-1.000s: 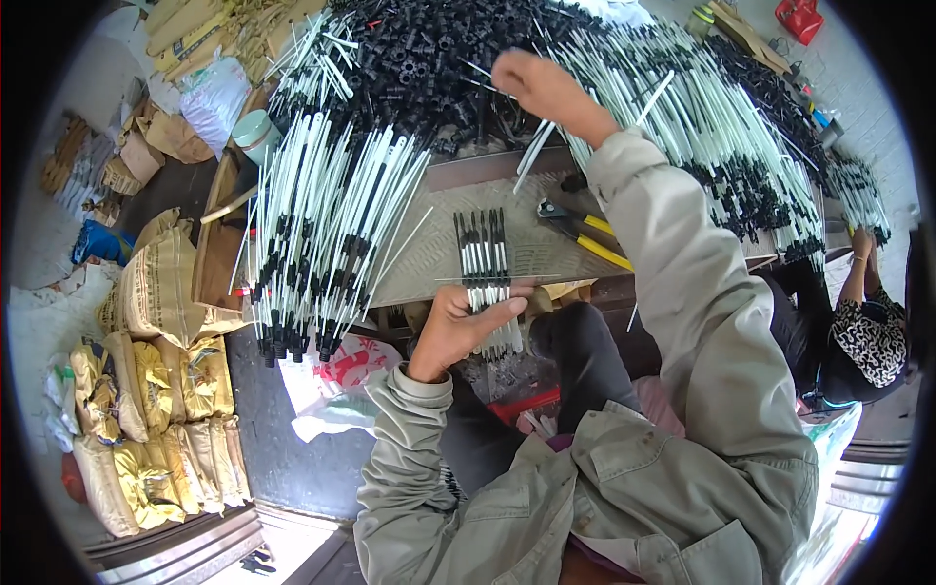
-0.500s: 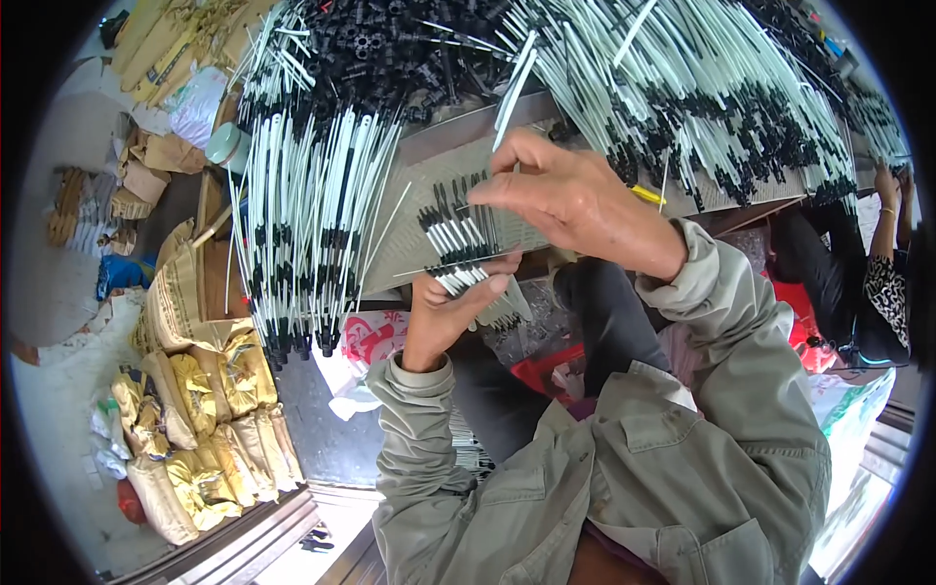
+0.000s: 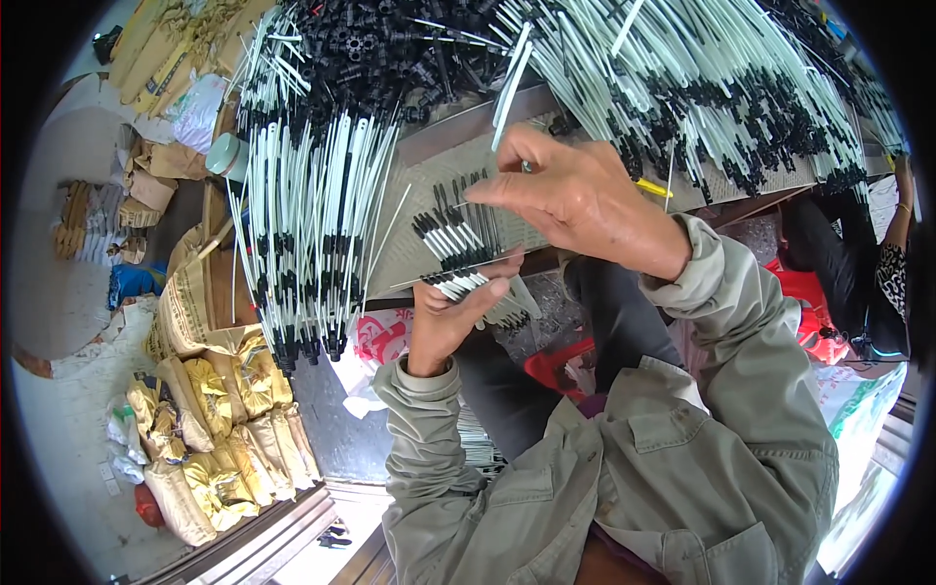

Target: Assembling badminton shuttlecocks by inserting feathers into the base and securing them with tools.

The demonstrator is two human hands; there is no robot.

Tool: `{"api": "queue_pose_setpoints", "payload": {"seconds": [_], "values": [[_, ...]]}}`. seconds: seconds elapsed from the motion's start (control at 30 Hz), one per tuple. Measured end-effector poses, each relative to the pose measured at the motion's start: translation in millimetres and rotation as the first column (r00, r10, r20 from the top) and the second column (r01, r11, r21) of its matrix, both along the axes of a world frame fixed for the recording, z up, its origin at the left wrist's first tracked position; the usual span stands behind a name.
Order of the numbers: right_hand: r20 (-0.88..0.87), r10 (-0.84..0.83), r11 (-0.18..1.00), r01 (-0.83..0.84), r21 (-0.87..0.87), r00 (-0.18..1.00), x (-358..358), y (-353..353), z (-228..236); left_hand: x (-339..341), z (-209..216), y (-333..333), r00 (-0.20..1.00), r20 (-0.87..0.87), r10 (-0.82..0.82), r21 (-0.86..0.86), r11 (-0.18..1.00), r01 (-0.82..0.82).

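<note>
My left hand (image 3: 444, 327) is closed around a fanned bundle of thin white rods with black ends (image 3: 466, 239), held low over the near edge of the metal worktop. The thumb lies across the front of the rods, and a thin wire-like line crosses the bundle just above it. My right hand (image 3: 600, 200) is bent over the bundle from the right. Its fingers are curled and its thumb tip reaches the black upper tips. Whatever it pinches is too small to make out. Two pale strips (image 3: 511, 83) slant just above its knuckles.
White rods with black ends (image 3: 312, 234) overhang the worktop (image 3: 468, 132) on the left. A larger heap of rods (image 3: 682, 88) fills the right. Black plastic hubs (image 3: 366, 49) are piled behind. Stacked sacks (image 3: 224, 429) stand at lower left. Another person's arm (image 3: 899, 200) shows at far right.
The view has shifted slightly. Both my hands keep nearly the same pose at the bundle, the right one a touch further right. The other person's arm at far right has moved.
</note>
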State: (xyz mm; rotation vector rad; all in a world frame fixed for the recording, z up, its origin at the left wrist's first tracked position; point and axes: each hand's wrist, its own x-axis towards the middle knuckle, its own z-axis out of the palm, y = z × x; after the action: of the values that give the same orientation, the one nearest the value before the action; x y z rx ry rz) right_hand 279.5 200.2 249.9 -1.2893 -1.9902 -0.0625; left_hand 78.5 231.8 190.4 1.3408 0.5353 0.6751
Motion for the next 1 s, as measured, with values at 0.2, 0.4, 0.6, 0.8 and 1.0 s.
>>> {"api": "queue_pose_setpoints", "payload": {"seconds": [0.2, 0.4, 0.6, 0.8, 1.0], "values": [[-0.06, 0.055, 0.997, -0.058, -0.046, 0.997, 0.6, 3.2, 4.6, -1.1, 0.5, -0.5, 1.0, -0.002, 0.011, -0.01, 1.0, -0.011], [-0.09, 0.092, 0.99, -0.101, -0.097, 0.992, 1.5, 4.3, 10.1, 1.2, -1.5, -1.1, 1.0, 0.01, 0.011, -0.026, 1.0, -0.011], [-0.419, 0.194, 0.844, -0.369, -0.39, 0.887, 0.6, 23.9, 17.1, -0.4, 0.1, -1.5, 0.999, 0.036, 0.003, -0.042, 0.999, -0.001], [-0.619, 0.24, 0.738, -0.555, -0.385, 0.748, 9.9, 30.4, 2.9, 0.8, 0.2, 0.0, 1.0, -0.01, 0.0, -0.014, 1.0, 0.0], [-0.619, 0.255, 0.704, -0.581, -0.408, 0.743, 10.2, 32.9, 7.3, -0.5, 0.9, 2.4, 1.0, -0.006, -0.025, -0.014, 1.0, 0.024]]}}
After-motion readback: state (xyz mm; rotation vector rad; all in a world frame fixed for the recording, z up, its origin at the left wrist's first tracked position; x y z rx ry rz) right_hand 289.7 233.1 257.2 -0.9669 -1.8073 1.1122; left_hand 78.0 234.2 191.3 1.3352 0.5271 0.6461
